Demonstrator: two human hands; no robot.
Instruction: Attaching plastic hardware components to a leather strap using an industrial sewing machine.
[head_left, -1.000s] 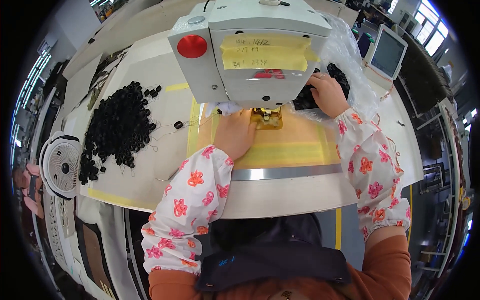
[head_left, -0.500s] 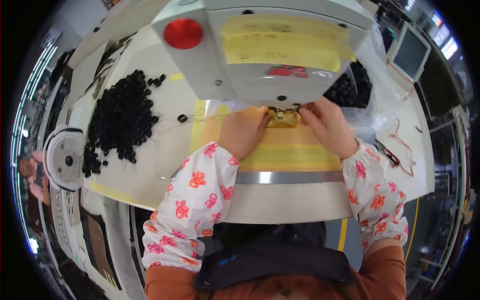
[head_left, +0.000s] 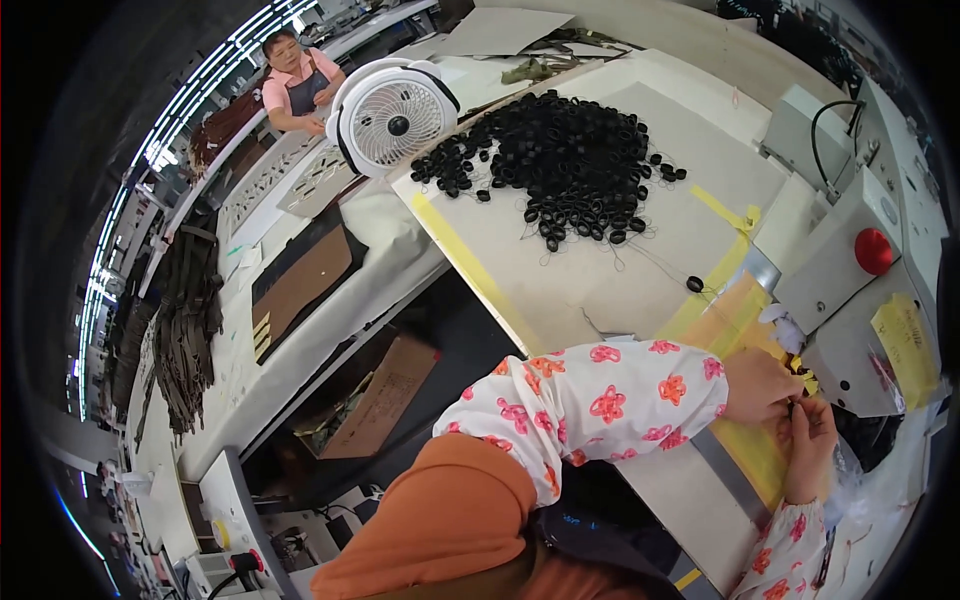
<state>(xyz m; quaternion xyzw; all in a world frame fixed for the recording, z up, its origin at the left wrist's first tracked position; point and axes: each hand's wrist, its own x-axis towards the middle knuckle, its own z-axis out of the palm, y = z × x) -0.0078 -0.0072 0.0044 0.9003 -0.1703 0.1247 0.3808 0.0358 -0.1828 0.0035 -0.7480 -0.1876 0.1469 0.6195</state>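
My left hand (head_left: pixel 755 386) is closed in a pinch beside the brass-coloured metal part (head_left: pixel 806 378) under the machine head (head_left: pixel 850 355). What lies in its fingertips is hidden. Just below and to the right, my right hand (head_left: pixel 812 440) pinches a small black piece (head_left: pixel 790 408), close to the left fingertips. A large heap of small black loops (head_left: pixel 570 150) with loose threads covers the far part of the table. One stray black loop (head_left: pixel 694 284) lies between the heap and the machine.
A red button (head_left: pixel 873 252) sits on the machine's front. Yellow tape (head_left: pixel 470 255) edges the white tabletop (head_left: pixel 560 290). A white fan (head_left: pixel 395 122) stands left of the heap; a co-worker (head_left: pixel 300 80) is behind it. Brown panels (head_left: pixel 300 285) and dark straps (head_left: pixel 185 320) lie on the left table.
My view has swung left, so the machine and both hands now appear at the right. My hands have come together; before, they were apart on either side of the brass-coloured part.
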